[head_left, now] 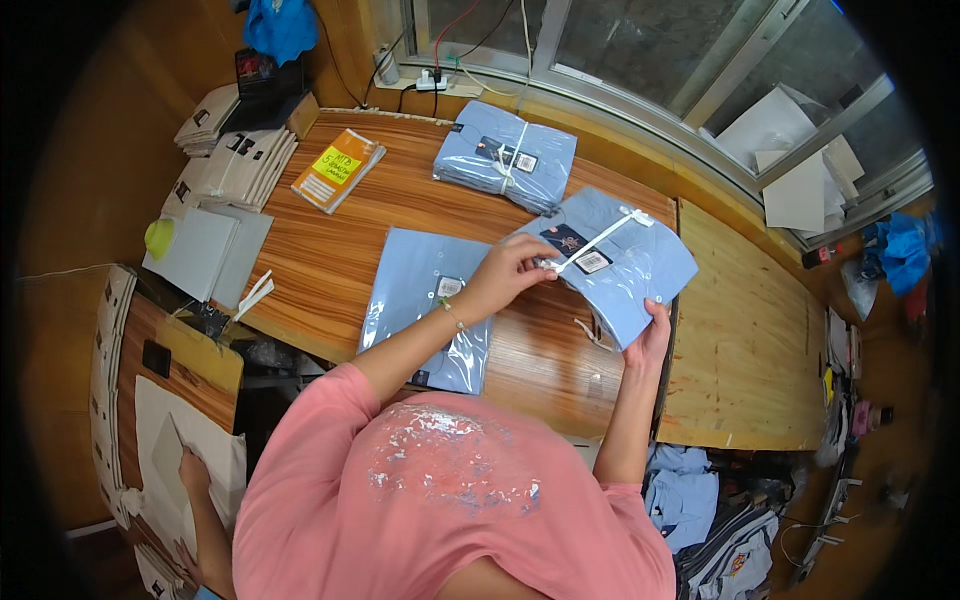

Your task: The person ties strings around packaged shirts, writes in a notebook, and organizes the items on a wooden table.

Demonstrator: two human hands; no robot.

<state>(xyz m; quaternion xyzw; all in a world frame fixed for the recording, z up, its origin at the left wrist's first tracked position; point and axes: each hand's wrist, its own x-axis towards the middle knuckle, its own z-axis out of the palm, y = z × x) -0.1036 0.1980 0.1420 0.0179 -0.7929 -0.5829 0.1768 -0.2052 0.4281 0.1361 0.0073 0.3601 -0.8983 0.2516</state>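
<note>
A bundle of folded light-blue shirts (632, 262) in clear plastic, tied with a white strip, is tilted up above the right side of the striped wooden table. My left hand (510, 268) pinches the white strip at the bundle's left edge, beside a dark label. With my right hand (648, 338) I grip the bundle's lower right edge, thumb on top. Under my left forearm lies a single bagged light-blue shirt (405, 290) with a small white tag. Another tied bundle of blue shirts (460, 155) rests at the table's back edge.
An orange book (336, 172) with a yellow note lies at the back left, near stacked beige packs (245, 170) and grey boards (205, 250). A bare plywood board (745, 340) adjoins on the right. At lower left, another person's hand (193, 472) touches beige cloth.
</note>
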